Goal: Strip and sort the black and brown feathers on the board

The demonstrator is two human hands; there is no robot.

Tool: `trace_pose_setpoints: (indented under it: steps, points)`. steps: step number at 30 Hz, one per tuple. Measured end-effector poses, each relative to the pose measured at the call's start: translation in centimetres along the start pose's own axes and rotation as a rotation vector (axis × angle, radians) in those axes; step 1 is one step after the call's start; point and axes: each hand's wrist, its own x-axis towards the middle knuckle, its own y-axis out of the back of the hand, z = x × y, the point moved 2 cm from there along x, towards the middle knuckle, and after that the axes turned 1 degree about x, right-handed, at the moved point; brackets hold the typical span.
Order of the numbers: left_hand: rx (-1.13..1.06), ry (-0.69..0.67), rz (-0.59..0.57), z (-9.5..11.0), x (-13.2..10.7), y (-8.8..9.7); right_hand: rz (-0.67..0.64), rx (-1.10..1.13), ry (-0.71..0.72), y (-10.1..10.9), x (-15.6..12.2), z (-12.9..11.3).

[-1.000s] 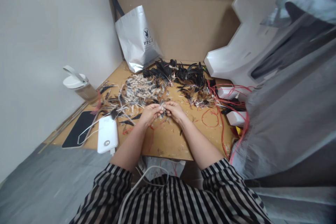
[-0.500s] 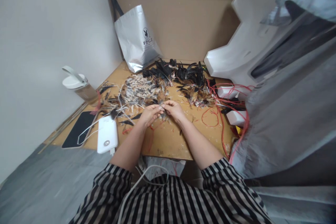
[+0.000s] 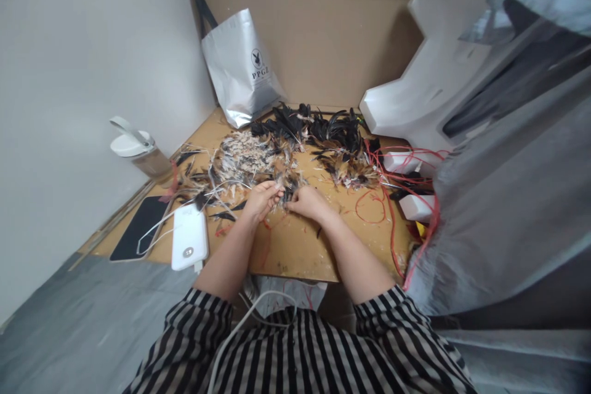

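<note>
Over the middle of the wooden table, my left hand point(image 3: 265, 199) is closed in a pinch, with the end of a small feather point(image 3: 290, 184) at its fingertips. Just to its right, my right hand point(image 3: 308, 203) is closed too, fingertips down low by the tabletop. What the right fingers grip is hidden. Beyond my left hand lies a heap of pale and brown feathers point(image 3: 244, 157). Black feathers point(image 3: 335, 128) form a row along the back, and a brown bunch of feathers point(image 3: 348, 169) lies to the right.
A silver bag point(image 3: 237, 68) stands at the back left. On the left are a lidded cup point(image 3: 148, 154), a phone point(image 3: 138, 228) and a white power bank point(image 3: 189, 234) with a cable. Red string point(image 3: 390, 221) tangles around white blocks point(image 3: 401, 162) on the right, beside grey cloth point(image 3: 498, 197).
My hands, joined at the fingertips before, have come apart. The right hand has dropped slightly towards me; the left has barely moved.
</note>
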Motion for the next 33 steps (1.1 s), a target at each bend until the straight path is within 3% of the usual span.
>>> trace_pose_setpoints:
  steps: [3,7,11,15,20,24,29,33]
  points:
    - [0.006,0.003,-0.007,0.0,0.0,0.0,-0.053,-0.216,-0.059,-0.2,-0.4,-1.1]
    - [-0.001,-0.001,-0.016,-0.1,0.0,0.1,-0.106,-0.210,-0.076,-0.1,0.0,-0.5]
    - [-0.003,-0.007,-0.009,0.0,0.1,0.1,-0.124,0.132,-0.055,0.5,0.8,1.9]
    - [-0.003,-0.010,0.014,-0.1,0.1,0.1,-0.027,0.517,-0.078,1.5,1.0,3.4]
    - [-0.011,-0.011,0.000,-0.2,0.2,0.2,0.004,0.883,-0.081,2.0,0.9,2.6]
    - [0.008,0.026,-0.022,-0.4,0.1,0.1,0.124,1.199,-0.029,0.8,1.2,1.2]
    - [-0.009,0.057,-0.066,-0.5,0.1,0.0,0.180,1.307,-0.074,-1.6,1.7,-0.1]
    - [-0.022,0.056,-0.067,-0.5,0.1,-0.1,0.255,1.277,-0.091,-2.3,1.9,0.0]
